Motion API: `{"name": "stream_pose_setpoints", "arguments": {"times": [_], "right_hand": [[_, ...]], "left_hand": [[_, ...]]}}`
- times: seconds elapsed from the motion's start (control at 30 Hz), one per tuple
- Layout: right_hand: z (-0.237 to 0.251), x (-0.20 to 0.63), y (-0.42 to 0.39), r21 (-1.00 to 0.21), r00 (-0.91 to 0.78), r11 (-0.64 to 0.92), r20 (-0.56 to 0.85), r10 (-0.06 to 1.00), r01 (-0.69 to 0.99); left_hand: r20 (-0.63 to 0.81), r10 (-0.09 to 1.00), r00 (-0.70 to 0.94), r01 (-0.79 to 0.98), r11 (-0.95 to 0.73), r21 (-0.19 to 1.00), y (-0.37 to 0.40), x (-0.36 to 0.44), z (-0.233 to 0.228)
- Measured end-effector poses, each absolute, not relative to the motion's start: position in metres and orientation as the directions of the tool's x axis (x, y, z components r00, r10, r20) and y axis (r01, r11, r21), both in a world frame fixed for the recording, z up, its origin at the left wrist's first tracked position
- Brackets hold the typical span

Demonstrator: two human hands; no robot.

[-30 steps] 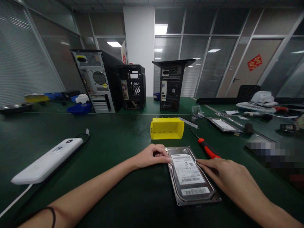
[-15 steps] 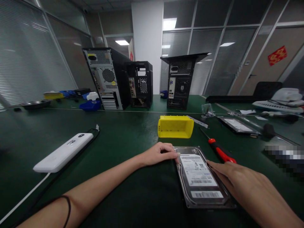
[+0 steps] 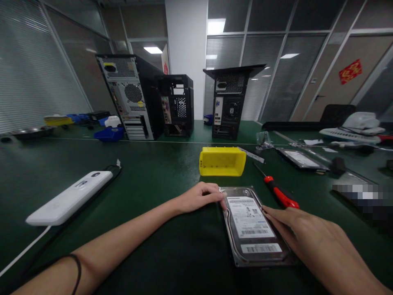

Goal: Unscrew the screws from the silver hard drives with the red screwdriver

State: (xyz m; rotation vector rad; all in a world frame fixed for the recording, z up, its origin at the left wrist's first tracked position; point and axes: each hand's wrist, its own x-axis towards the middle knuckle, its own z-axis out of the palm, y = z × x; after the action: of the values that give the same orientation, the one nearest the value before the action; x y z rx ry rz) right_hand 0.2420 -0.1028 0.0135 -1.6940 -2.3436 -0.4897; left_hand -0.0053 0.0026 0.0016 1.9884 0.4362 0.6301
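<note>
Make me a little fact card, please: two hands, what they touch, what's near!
Touched thing: flat rectangular silver metal hard drive
Left hand: at the drive's left edge
Right hand: at its right edge
Beyond drive: yellow plastic bin
Right of bin: red-and-black-handled screwdriver
Left side: long white plastic block
Back: three tall, mostly black computer cases

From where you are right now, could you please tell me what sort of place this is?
Probably a computer repair workshop: PC towers stand on a green table, with a hard drive and a screwdriver lying nearer the camera.
</note>
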Motion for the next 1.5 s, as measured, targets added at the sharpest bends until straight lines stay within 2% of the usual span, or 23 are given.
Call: {"name": "stream_pose_setpoints", "arguments": {"times": [0.2, 0.6, 0.9, 1.2, 1.37, 1.5], "right_hand": [[0.015, 0.244, -0.099, 0.115, -0.329, 0.309, 0.373, 0.867, 0.944], [0.014, 0.251, -0.099, 0.069, -0.333, 0.328, 0.292, 0.897, 0.942], [0.018, 0.25, -0.099, 0.069, -0.347, 0.346, 0.352, 0.869, 0.936], [0.019, 0.254, -0.095, -0.012, -0.317, 0.341, 0.338, 0.886, 0.94], [0.021, 0.256, -0.096, 0.015, -0.354, 0.372, 0.343, 0.87, 0.928], [0.022, 0.261, -0.094, 0.092, -0.399, 0.396, 0.385, 0.832, 0.914]], "left_hand": [[0.23, 0.548, 0.804, 0.063, -0.463, 0.884, 0.003, -0.005, 0.002], [0.205, 0.569, 0.797, 0.087, -0.443, 0.892, 0.002, -0.004, 0.004], [0.206, 0.567, 0.798, 0.092, -0.452, 0.887, 0.004, -0.003, 0.002], [0.194, 0.571, 0.798, 0.103, -0.447, 0.889, 0.004, -0.004, 0.002], [0.192, 0.572, 0.797, 0.106, -0.446, 0.889, 0.004, -0.003, 0.002], [0.187, 0.572, 0.798, 0.109, -0.442, 0.89, 0.003, -0.003, 0.003]]}}
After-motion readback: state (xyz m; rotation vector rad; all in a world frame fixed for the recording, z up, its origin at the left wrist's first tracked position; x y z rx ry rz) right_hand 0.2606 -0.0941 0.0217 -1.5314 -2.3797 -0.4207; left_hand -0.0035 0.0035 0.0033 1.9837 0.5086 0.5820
